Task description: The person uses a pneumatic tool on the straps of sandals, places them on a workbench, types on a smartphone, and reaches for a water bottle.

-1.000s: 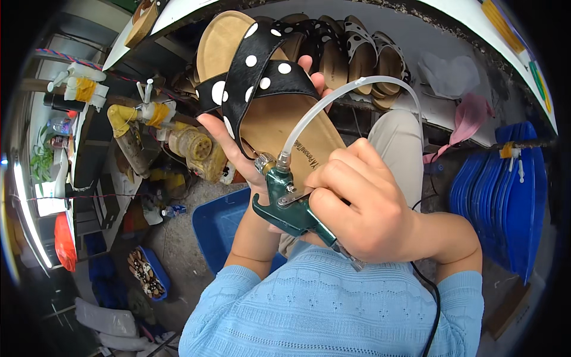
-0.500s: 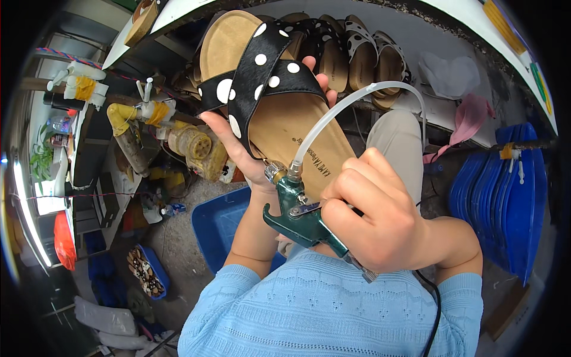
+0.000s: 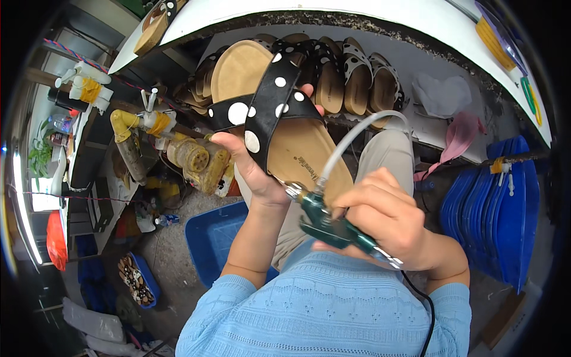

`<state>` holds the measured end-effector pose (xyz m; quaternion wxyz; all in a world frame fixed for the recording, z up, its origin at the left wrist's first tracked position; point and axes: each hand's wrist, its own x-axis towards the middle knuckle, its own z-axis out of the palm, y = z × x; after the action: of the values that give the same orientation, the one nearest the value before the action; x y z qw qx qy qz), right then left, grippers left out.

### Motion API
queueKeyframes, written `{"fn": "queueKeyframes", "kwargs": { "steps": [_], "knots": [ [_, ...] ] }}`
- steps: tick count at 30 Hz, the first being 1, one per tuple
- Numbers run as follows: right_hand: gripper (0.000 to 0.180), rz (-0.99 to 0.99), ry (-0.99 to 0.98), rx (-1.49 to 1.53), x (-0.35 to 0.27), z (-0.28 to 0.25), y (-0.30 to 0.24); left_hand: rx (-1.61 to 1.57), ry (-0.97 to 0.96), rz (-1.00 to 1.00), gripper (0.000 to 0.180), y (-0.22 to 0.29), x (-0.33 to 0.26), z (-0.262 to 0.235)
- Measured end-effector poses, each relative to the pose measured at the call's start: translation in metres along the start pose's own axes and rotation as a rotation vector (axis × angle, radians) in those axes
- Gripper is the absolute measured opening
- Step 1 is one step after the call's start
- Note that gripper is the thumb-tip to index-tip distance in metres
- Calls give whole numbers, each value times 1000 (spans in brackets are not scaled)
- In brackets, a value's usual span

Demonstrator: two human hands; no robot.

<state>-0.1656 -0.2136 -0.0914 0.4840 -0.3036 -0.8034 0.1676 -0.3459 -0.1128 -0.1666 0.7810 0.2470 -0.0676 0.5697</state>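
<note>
My left hand (image 3: 256, 175) is wrapped round a sandal (image 3: 285, 107) from below, its thumb along the edge. The sandal has a tan footbed and crossed black straps with white dots. In my right hand (image 3: 386, 220) is a green spray gun (image 3: 333, 220), partly covered by the fingers. Its metal nozzle is close to the sandal's near edge, beside my left wrist; I cannot tell whether they touch. A translucent hose (image 3: 345, 143) rises from the gun's top and curves off to the right.
Several dotted sandals (image 3: 357, 89) stand on a shelf under the white bench edge (image 3: 285, 18). On the floor are a blue bin (image 3: 208, 232) and a small blue crate (image 3: 146, 279) of dotted pieces. Stacked blue trays (image 3: 488, 208) stand at right, a yellowed pipe fixture (image 3: 193, 157) at left.
Sandal and left hand have shifted slightly right and down. The spray gun has moved right and tilted, and my right hand has come a little lower.
</note>
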Motion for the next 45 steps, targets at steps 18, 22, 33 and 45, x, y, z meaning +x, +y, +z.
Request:
{"fn": "queueKeyframes", "kwargs": {
  "steps": [18,22,33,45],
  "knots": [
    [32,32,251,-360,11,-17,45,-231,192,-173,87,24,-1,10],
    [33,54,228,-383,13,-13,54,-203,107,-162,100,10,4,25],
    [34,6,229,-468,15,-4,58,65,142,-183,105,5,5,22],
    [34,86,214,-469,14,-9,42,124,259,-145,104,3,5,28]
  ]
}}
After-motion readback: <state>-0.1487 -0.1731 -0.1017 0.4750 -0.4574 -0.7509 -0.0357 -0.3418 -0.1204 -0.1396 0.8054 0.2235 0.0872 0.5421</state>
